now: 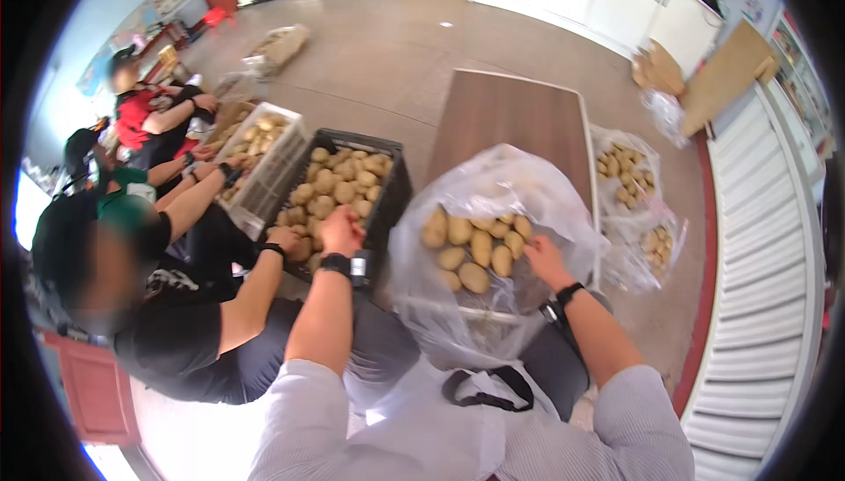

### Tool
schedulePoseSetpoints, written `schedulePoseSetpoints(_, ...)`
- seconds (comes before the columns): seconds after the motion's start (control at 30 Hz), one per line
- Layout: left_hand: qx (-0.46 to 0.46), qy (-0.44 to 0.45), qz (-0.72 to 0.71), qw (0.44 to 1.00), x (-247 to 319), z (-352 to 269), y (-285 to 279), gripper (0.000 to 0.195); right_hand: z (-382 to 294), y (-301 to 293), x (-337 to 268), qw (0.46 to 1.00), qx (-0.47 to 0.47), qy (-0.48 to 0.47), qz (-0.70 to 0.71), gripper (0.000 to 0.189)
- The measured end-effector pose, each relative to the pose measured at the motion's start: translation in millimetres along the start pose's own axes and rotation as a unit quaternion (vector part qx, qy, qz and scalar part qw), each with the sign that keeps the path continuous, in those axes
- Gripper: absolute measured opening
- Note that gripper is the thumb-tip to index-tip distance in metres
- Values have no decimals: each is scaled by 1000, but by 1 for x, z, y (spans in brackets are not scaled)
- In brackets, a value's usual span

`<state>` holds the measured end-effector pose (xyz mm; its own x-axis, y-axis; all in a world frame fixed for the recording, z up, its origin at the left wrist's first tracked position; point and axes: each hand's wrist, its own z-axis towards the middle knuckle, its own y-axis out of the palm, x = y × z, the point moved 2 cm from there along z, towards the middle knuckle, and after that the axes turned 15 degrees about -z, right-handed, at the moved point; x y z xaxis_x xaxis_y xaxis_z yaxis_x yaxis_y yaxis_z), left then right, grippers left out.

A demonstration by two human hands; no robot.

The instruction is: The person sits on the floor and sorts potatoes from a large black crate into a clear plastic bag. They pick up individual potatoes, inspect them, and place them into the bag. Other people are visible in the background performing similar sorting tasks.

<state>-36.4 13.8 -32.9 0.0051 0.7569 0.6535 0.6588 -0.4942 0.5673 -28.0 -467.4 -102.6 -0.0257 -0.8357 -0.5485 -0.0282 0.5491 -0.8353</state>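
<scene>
My left hand [342, 231] is over the potatoes [343, 192] in a black plastic crate [394, 204]; its fingers are bent down among them, and whether it grips one I cannot tell. In front of me a large clear plastic bag [422, 313] stands open on a low wood-top table [511, 108], with several potatoes [481, 248] inside. My right hand [546, 260] is inside the bag's mouth at its right side, beside the potatoes; its fingertips are partly hidden, and no potato plainly shows in it.
Close on my left a co-worker's hand [285, 241] reaches into the same black crate. A white crate [290, 126] of potatoes stands beyond, with other people's hands over it. Clear bags of potatoes [620, 167] lie on the floor right of the table. A corrugated white panel [759, 296] is farther right.
</scene>
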Motion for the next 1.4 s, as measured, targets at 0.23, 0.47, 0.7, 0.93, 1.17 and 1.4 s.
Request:
schedulePoseSetpoints(0.23, -59, -45, -15, 997, -14, -50, 38, 11, 17, -28, -34, 989, -12, 9, -147, 52)
schedulePoseSetpoints(0.47, -115, -38, 41, 992, -34, -91, 61, 14, 19, -47, -52, 979, -82, 68, -173, 63)
schedulePoseSetpoints(0.7, -137, -60, 80, 986, -43, -101, 74, 13, 61, -16, -20, 987, -79, 28, -137, 57)
schedulePoseSetpoints(0.93, -159, -81, 84, 980, -46, -104, 85, 14, 132, 31, 42, 988, 42, -73, -128, 55)
schedulePoseSetpoints(1.17, -159, -90, 84, 980, -40, -106, 93, 16, 158, 31, 25, 986, 18, -34, -163, 51)
schedulePoseSetpoints(1.4, -166, -94, 80, 978, -39, -105, 99, 15, 137, 6, 7, 984, -26, -3, -176, 49)
